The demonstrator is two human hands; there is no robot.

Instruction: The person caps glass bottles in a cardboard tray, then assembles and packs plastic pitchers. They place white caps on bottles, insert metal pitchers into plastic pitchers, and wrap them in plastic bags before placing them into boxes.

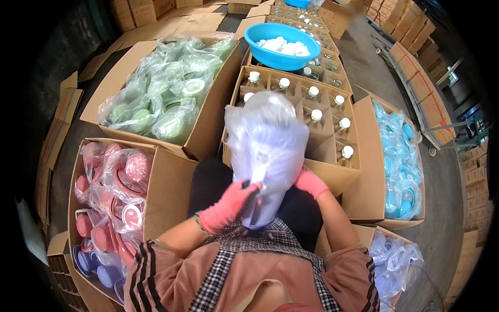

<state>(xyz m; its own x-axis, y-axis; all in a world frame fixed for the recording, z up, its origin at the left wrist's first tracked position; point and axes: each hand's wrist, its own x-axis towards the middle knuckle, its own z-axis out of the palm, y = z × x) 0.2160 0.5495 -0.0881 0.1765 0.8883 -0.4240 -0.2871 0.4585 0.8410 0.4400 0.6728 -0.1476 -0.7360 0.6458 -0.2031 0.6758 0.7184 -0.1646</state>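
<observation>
A bulky clear plastic bag (pixel 267 143) with a purple, see-through vessel-like thing in it stands upright between my knees. Its rounded clear top leans against the carton ahead, and its purple lower end rests by my checked apron (pixel 270 236). My left hand (pixel 228 205), in a pink glove, is closed on the front of the bag with thumb and fingers pinching it. At the right side of the bag, my pink-gloved right hand (pixel 312 183) presses against it; its fingertips are hidden behind the bag.
Ahead stands a divided carton (pixel 325 169) of white-capped glass bottles, with a blue basin (pixel 283 60) of white caps beyond. Open boxes flank me: bagged green ware (pixel 171 88) and pink ware (pixel 117 192) at left, blue ware (pixel 400 166) and purple ware (pixel 392 265) at right.
</observation>
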